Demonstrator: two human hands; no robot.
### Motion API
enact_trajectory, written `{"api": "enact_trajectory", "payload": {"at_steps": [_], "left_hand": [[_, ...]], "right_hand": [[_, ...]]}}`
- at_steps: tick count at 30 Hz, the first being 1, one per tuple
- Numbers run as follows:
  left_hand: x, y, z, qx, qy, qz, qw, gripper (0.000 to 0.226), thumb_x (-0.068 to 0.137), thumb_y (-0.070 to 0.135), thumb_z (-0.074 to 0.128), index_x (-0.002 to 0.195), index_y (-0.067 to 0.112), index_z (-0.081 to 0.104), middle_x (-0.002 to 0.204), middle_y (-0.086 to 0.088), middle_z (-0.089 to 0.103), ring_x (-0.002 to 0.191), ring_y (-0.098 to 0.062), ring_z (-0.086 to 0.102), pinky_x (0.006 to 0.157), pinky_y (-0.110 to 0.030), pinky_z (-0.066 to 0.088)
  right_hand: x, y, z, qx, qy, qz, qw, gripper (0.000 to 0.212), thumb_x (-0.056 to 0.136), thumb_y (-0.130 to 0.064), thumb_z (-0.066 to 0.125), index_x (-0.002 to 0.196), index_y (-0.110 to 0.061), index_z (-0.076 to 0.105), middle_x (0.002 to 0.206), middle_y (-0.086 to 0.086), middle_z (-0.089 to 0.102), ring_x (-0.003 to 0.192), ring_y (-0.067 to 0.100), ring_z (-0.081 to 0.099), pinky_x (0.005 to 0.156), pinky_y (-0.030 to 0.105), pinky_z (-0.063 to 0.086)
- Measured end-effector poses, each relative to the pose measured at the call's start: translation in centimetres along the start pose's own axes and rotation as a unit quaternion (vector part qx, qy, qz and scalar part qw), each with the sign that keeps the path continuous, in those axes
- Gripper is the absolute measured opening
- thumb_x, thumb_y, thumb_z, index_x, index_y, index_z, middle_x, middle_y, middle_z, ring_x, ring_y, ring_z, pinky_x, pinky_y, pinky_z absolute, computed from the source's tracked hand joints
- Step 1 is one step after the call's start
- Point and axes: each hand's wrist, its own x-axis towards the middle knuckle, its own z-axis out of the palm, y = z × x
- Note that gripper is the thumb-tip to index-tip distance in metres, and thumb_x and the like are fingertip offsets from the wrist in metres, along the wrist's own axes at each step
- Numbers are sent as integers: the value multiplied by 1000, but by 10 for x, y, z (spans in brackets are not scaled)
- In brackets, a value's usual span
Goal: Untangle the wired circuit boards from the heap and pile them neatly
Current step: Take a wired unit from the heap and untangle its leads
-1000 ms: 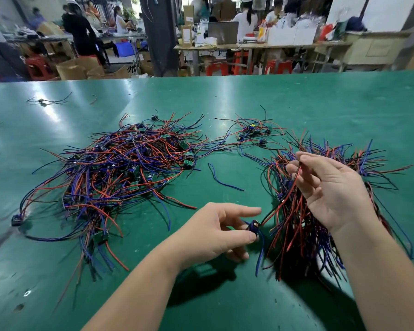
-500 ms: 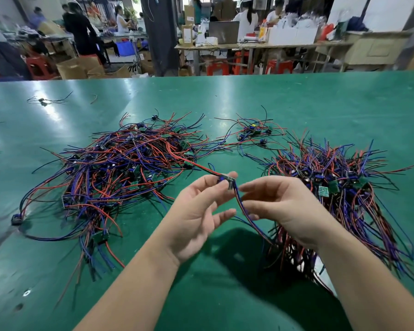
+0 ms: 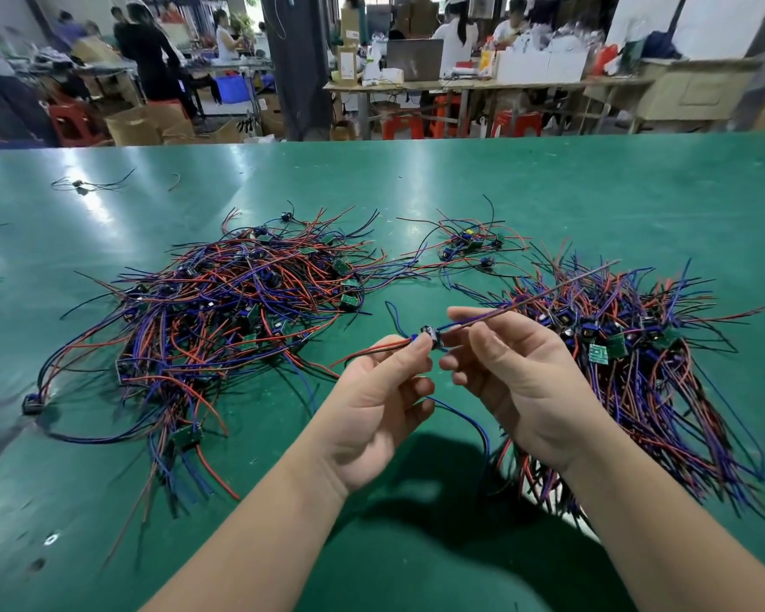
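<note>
A tangled heap (image 3: 221,315) of small green circuit boards with red, blue and black wires lies on the left of the green table (image 3: 592,192). A second pile (image 3: 628,360) of the same boards lies on the right, partly behind my right arm. Between them, above the table, my left hand (image 3: 372,399) pinches one small board (image 3: 429,335) by its fingertips. My right hand (image 3: 517,368) pinches that board's wires (image 3: 531,298) just right of it; they stretch up and to the right. A blue wire (image 3: 469,417) hangs below my hands.
A small cluster of boards and wires (image 3: 469,245) lies behind the two piles. A stray wired piece (image 3: 85,185) sits far left near the back. A black part (image 3: 32,404) lies at the heap's left end. Beyond the table's far edge are workbenches, boxes, stools and people.
One second ago my right hand was in the right pile and my left held a wire end low. Both hands have since met mid-table, freeing one board and stretching its wires to the right.
</note>
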Motion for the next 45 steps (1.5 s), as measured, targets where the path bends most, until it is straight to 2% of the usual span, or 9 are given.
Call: {"api": "enact_trajectory", "payload": {"at_steps": [6,10,17,21,23,26,31,39,45], "left_hand": [[-1,-3,1,37,22,45,998,16,67,29,74,56,28,62,62,13,55,56,-4,48,59,-19,39],[-2,-12,3,118,36,182,976,30,69,18,82,62,22,52,56,12,54,53,-3,45,56,-14,39],[-3,-16,0,445,75,368,813,17,77,14,65,77,31,61,73,14,62,69,-5,56,68,-18,44],[-4,-8,2,282,52,211,935,8,87,18,63,85,22,70,76,3,71,65,-9,65,60,-20,52],[-5,-7,4,234,47,155,959,16,80,33,70,76,18,73,69,-2,72,58,-14,66,55,-24,54],[-5,-11,7,228,58,156,959,19,66,31,74,71,12,72,67,-4,72,57,-16,67,56,-26,57],[-2,-12,5,228,49,100,967,7,75,7,75,75,4,69,60,-4,68,54,-12,65,52,-19,52],[-13,-11,4,342,-149,-22,927,19,77,7,77,67,18,64,57,0,64,52,-12,63,49,-18,48],[-14,-10,2,351,-183,-61,916,17,79,10,76,76,17,60,67,-8,61,56,-14,65,50,-17,47]], "right_hand": [[2,0,4,61,38,39,997,21,58,-19,73,79,-15,78,69,6,69,58,11,64,54,17,50],[3,5,7,60,81,57,993,17,59,-9,69,72,-15,77,65,2,68,57,8,64,54,15,50],[6,-4,0,89,113,33,989,50,67,-10,63,116,-11,54,73,5,72,54,7,62,50,14,49],[4,-11,-6,-5,109,5,994,40,66,-12,66,105,-10,62,74,7,73,58,6,64,51,13,48],[2,-9,-5,-53,102,12,993,38,62,-14,70,99,-9,65,74,9,74,62,9,67,54,14,48],[2,-2,-3,-92,100,29,990,31,57,-17,74,86,-11,67,77,12,74,69,15,68,61,18,50],[3,3,-4,-107,121,33,986,19,54,-17,74,72,-11,69,69,8,69,63,14,61,56,18,49],[8,-26,-23,14,184,-17,983,11,62,-2,63,68,-9,70,65,6,69,57,15,67,55,18,53],[6,-33,-32,-42,239,-17,970,10,71,-4,67,78,-11,62,63,2,68,55,18,69,47,18,51]]}}
